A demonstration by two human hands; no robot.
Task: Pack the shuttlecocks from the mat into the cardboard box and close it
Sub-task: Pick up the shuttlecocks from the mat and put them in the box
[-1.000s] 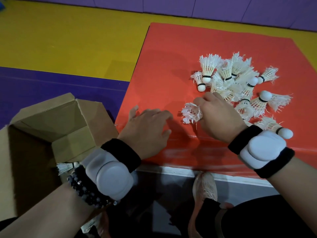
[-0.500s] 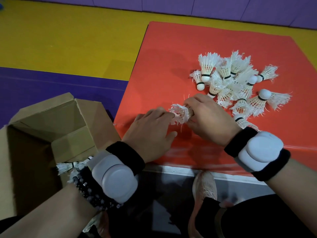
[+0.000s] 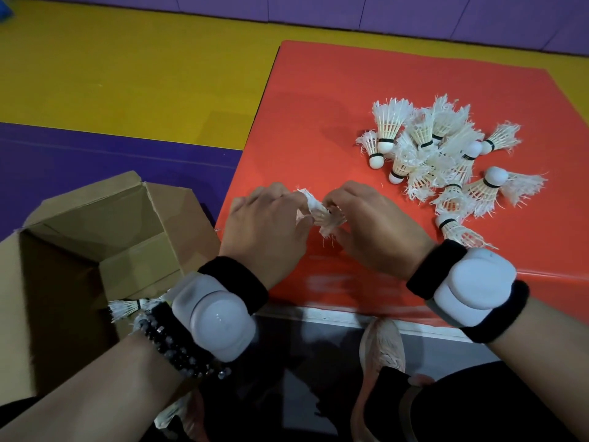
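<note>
A worn white shuttlecock (image 3: 322, 215) is pinched between my left hand (image 3: 267, 228) and my right hand (image 3: 373, 231), just above the near left part of the red mat (image 3: 318, 106). Both hands have fingers closed on its frayed feathers. A pile of several white shuttlecocks (image 3: 446, 161) lies on the mat to the right of my hands. The open cardboard box (image 3: 95, 237) stands on the floor at lower left, flaps up. One shuttlecock (image 3: 126, 309) shows inside it, partly hidden by my left wrist.
The mat's near edge runs under my wrists, with a white strip below it. Yellow and purple floor lies left of and behind the mat. A pink shoe (image 3: 382, 352) and dark trouser legs sit at the bottom, below the mat edge.
My right hand carried one shuttlecock leftward away from the pile. My left hand rose from the mat and closed on its feathers, so both hands now hold it.
</note>
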